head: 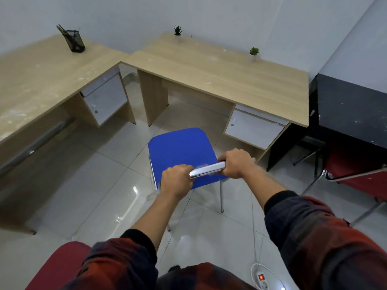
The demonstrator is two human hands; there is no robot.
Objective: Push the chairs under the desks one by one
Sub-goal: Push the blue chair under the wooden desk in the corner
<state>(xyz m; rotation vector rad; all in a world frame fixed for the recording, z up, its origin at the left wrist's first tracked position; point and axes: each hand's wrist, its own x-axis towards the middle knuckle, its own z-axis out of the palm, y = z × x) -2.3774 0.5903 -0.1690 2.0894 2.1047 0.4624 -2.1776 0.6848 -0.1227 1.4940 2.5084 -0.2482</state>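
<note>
A blue chair point(180, 147) with thin metal legs stands on the tiled floor, in front of the knee gap of the wooden desk point(219, 74) at the centre. Its chrome top rail point(206, 170) faces me. My left hand point(177, 181) grips the rail's left end and my right hand point(237, 163) grips its right end. A second wooden desk point(37, 80) runs along the left wall. A red chair point(356, 168) sits at the right by a black desk point(351, 109). Another red chair point(56, 266) shows at the bottom left.
White drawer units hang under both wooden desks point(253, 128) point(104, 99). A mesh pen holder point(75, 41) and two small potted plants point(177, 31) point(253, 52) stand on the desktops. A power strip point(261, 279) with a lit switch and its cord lies on the floor by my feet.
</note>
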